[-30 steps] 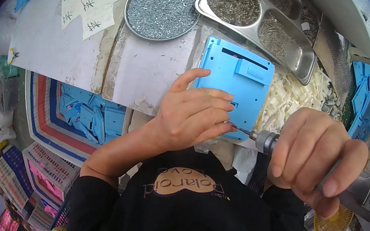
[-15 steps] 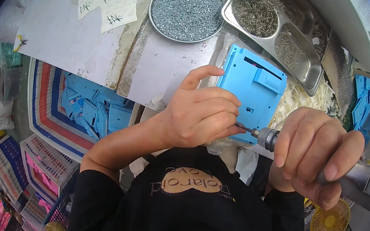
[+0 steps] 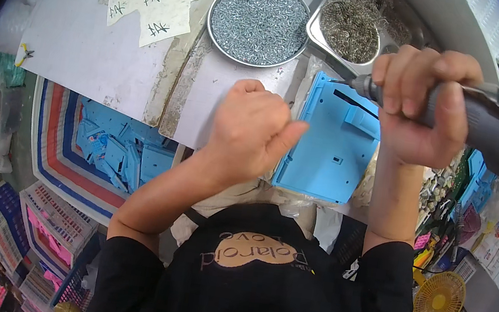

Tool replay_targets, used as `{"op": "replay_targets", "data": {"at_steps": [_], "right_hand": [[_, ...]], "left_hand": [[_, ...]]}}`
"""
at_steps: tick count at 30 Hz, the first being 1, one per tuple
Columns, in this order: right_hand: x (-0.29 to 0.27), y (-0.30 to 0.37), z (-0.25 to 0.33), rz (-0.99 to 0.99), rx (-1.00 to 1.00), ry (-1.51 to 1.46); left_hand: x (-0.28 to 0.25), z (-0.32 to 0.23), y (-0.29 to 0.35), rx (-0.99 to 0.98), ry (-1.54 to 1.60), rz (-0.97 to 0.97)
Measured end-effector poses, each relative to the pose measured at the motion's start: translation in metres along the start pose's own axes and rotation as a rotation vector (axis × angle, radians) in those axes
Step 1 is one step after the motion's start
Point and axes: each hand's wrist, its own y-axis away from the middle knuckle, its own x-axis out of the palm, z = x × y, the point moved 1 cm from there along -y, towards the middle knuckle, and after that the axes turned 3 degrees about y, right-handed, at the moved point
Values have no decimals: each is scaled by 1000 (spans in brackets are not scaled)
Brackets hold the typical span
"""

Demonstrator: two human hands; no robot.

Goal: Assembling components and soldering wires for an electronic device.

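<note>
My right hand [image 3: 426,101] is wrapped round a dark electric screwdriver [image 3: 490,120], held nearly level from the right. Its bit reaches the far left corner of a light blue plastic housing [image 3: 319,159], which lies on the table's front edge with a slot and a raised block on its upper face. My left hand [image 3: 253,128] is curled closed just left of the housing, its thumb pointing at the housing's left edge. What those fingers may hold is hidden. Beyond my hands stands a round metal tray [image 3: 258,23] full of small silver screws.
A steel compartment tray [image 3: 315,30] of small metal parts sits at the back right, partly behind my right hand. To the left, a striped bag [image 3: 59,148] holds blue plastic parts [image 3: 125,154]. A marked paper sheet [image 3: 169,1] lies on the table [image 3: 86,50]; a yellow basket [image 3: 438,301] is lower right.
The screwdriver has moved from the housing's near edge to its far left corner with my right hand. My left hand has drawn back off the housing, and its fingers have curled in.
</note>
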Motion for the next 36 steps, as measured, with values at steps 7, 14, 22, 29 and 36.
{"op": "replay_targets", "data": {"at_steps": [7, 14, 22, 29, 36], "right_hand": [[15, 3, -18, -90, 93, 113], [12, 0, -25, -71, 149, 137], [27, 17, -7, -63, 200, 230], [23, 16, -9, -7, 172, 253], [32, 18, 49, 132, 116, -72]], "left_hand": [[17, -21, 8, 74, -37, 136], [17, -31, 14, -1, -151, 219], [20, -29, 19, -25, -138, 164], [20, -22, 16, -9, -47, 125], [11, -24, 13, -92, 57, 13]]}}
